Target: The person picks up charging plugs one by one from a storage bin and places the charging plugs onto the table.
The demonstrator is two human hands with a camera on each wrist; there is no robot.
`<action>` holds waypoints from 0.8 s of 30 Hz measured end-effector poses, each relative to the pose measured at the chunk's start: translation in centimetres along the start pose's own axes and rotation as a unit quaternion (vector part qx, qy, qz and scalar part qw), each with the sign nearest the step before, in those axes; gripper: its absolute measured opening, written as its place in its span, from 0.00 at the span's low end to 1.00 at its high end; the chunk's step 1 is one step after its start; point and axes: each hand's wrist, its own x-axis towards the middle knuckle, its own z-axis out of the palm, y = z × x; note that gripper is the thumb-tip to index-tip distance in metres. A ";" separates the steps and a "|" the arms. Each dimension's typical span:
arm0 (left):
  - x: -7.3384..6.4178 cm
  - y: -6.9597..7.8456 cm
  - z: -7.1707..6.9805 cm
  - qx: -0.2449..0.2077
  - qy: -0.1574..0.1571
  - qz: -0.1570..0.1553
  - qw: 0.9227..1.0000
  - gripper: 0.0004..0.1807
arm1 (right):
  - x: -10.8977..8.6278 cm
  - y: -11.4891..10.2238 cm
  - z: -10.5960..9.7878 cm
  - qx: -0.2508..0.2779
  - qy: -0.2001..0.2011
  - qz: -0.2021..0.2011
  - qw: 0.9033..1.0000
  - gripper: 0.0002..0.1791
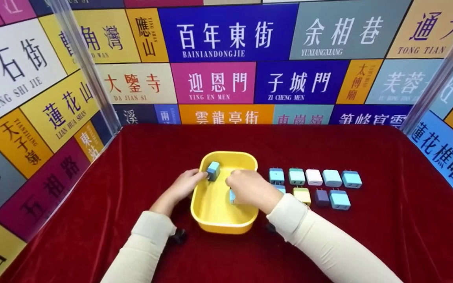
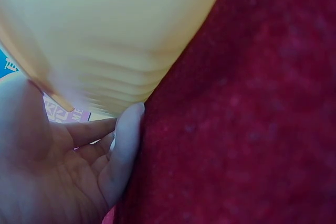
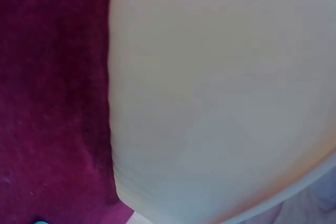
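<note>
My left hand (image 1: 185, 182) grips the left wall of a yellow plastic basin (image 1: 222, 228). In the left wrist view its fingers (image 2: 127, 140) lie against the basin's outer wall (image 2: 121, 30), and the thumb goes over the rim. My right hand (image 1: 250, 188) reaches inside the basin and holds a light-blue charger plug (image 1: 232, 196), mostly hidden by the fingers. A two-tone blue charger plug (image 1: 213, 171) stands in the basin near my left hand. The right wrist view is mostly filled by the basin's outer wall (image 3: 210, 87); the right fingers' grip is hidden there.
To the right of the basin, charger plugs lie in two rows, among them a white one (image 1: 313, 177), a yellow one (image 1: 302, 195) and a dark purple one (image 1: 321, 197). My right wrist partly covers a blue one (image 1: 279, 189). Red cloth (image 1: 218, 259) covers the table; printed panels (image 1: 226, 35) stand behind.
</note>
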 end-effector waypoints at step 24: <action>0.0 0.0 0.0 0.003 -0.001 0.001 1.000 0.28 | -1.3 -1.0 -0.1 0.029 -0.010 0.006 1.000 0.14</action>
